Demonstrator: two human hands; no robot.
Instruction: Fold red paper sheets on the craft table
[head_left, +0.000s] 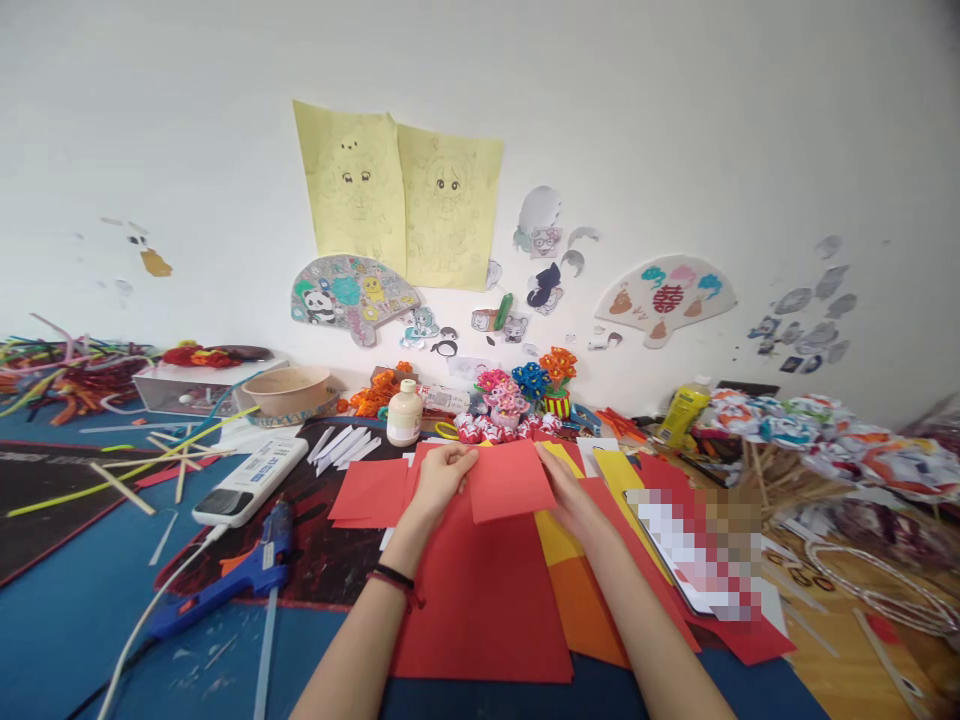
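A small red paper square (511, 484) is held up above larger red sheets (484, 610) on the table. My left hand (444, 474) pinches its left edge between thumb and fingers. At the square's right edge is my right hand (566, 488), its thumb along the side and its other fingers partly hidden behind the paper. More red squares (367, 492) lie to the left of my left wrist. Yellow paper (561, 540) and orange paper (589, 610) stick out from beside the large red sheets, under my right forearm.
To the left lie a blue glue gun (259, 570), a white power strip (251, 480) and white paper strips (345, 448). A glue bottle (404, 413) and pipe-cleaner flowers (531, 382) stand behind. At right are a blurred-out flat device (675, 550) and a yellow bottle (684, 412).
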